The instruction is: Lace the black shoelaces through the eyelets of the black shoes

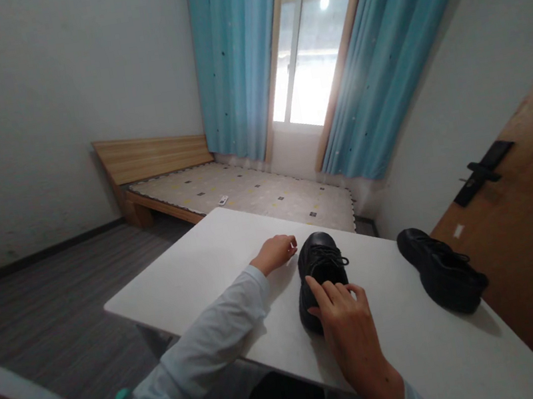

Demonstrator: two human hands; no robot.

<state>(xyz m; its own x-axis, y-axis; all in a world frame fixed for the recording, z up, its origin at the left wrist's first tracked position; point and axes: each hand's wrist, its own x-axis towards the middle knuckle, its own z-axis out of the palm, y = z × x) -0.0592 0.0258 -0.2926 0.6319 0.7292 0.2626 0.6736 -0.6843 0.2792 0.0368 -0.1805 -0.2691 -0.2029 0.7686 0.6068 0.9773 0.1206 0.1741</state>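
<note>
A black lace-up shoe (318, 255) rests on the white table (195, 258), its toe pointing away from me. My right hand (342, 312) is closed at the heel end, with thumb and fingers gripping the rim of the shoe's opening and partly covering it. Just left of the toe is my left hand (275, 254), its fingers loosely curled with a small gap at the tips. I see nothing held in it, and it appears apart from the shoe. A loop of lace (341, 260) sticks out on the shoe's right side.
A second black shoe (442, 269) stands near the table's right edge. Beyond the table is a low bed (244, 186) with a small white object (223, 200) on it. A wooden door (520, 240) with a black handle is at the right; blue curtains (241, 55) flank the window.
</note>
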